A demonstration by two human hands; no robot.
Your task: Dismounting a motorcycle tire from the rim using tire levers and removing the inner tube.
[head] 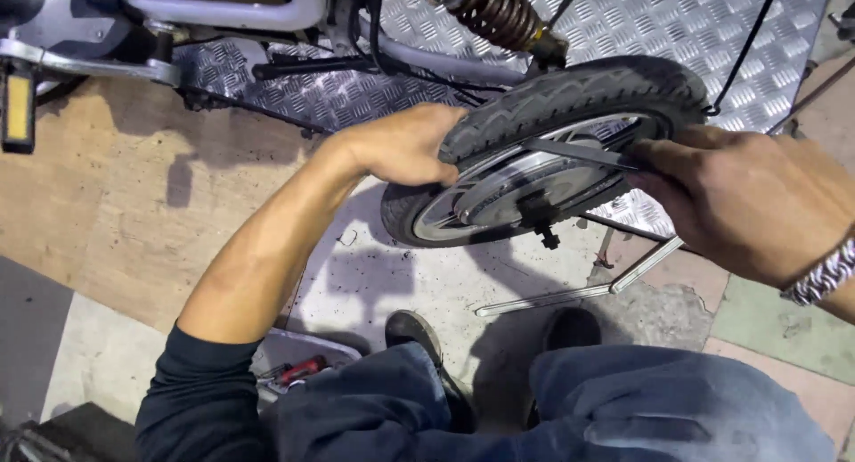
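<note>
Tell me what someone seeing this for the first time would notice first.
The small black wheel at centre, its tyre gripped by the left hand on its left edge. From the right, the right hand holds a thin flat metal tool across the silver hub. Above the wheel sits a rusty coil spring, over a ridged metal plate.

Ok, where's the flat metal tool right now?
The flat metal tool is right of centre, pinched in the right hand, its tip lying across the wheel rim.
</note>
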